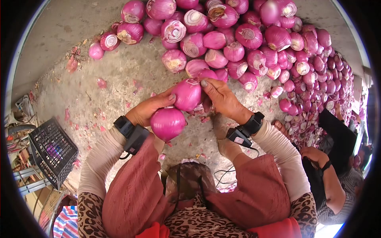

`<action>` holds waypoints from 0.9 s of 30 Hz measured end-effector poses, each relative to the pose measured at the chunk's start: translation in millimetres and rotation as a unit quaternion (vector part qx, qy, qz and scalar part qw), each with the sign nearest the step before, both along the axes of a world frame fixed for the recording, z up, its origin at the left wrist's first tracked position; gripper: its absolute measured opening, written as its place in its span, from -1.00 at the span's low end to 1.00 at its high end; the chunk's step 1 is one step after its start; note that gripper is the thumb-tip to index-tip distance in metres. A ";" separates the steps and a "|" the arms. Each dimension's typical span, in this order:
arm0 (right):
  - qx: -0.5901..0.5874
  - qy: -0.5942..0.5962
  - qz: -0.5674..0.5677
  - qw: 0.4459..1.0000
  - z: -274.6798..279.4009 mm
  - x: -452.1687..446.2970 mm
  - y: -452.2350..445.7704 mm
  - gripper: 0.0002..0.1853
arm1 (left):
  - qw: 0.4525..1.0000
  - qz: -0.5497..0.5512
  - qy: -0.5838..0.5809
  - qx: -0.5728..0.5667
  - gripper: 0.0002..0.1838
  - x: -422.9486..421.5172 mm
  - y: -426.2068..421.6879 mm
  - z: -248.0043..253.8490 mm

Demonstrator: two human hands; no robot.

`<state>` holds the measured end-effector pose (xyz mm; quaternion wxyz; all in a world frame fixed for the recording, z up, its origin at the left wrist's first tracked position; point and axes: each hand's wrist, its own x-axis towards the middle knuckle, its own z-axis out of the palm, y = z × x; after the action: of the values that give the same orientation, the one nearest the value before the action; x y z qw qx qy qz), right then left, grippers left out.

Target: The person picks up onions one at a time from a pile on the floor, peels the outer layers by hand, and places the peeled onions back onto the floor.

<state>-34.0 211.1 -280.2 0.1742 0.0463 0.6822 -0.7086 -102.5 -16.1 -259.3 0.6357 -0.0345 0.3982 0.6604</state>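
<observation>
My left hand point(155, 106) is closed around a glossy red onion point(186, 95), its thumb lying along the onion's side. A second red onion point(167, 124) rests against the same hand, just below the first; the fingers behind both are hidden. My right hand point(223, 98) pinches the first onion at its upper right edge, thumb on top and the other fingers partly out of sight behind. Whether a strip of skin is between those fingertips I cannot tell. Both onions look smooth, with bright purple skin.
A large heap of red onions point(249, 35) spreads across the back and right. Scraps of skin point(102, 83) litter the concrete floor point(119, 75). At left stands a black plastic crate point(55, 152). Another person's arm point(332, 186) is at the right. A cable point(226, 171) lies between my feet.
</observation>
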 end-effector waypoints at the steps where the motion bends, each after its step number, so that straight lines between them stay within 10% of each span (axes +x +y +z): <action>1: -0.029 -0.030 -0.018 0.999 1.5 1.0 0.8 -0.61 | 1.000 0.000 0.000 0.000 -0.23 0.3 -1.6 -2.4; 15: 0.073 0.110 0.017 0.991 8.5 12.5 -5.2 -0.54 | 0.991 -0.017 0.126 -0.044 -0.20 7.4 3.6 -7.5; 18: 0.068 0.092 0.036 0.993 10.0 12.7 -2.2 -0.56 | 0.998 -0.009 0.008 -0.056 -0.24 8.1 -5.2 -13.3; 27: 0.430 0.106 -0.033 0.896 -2.9 10.9 22.1 -0.36 | 0.989 0.059 -0.127 -0.039 -0.33 10.2 -33.1 -37.8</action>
<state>-23.1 233.2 -283.1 0.0407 0.0637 0.9329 -0.3521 -92.3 -49.2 -297.1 0.6393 -0.1666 0.3370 0.6708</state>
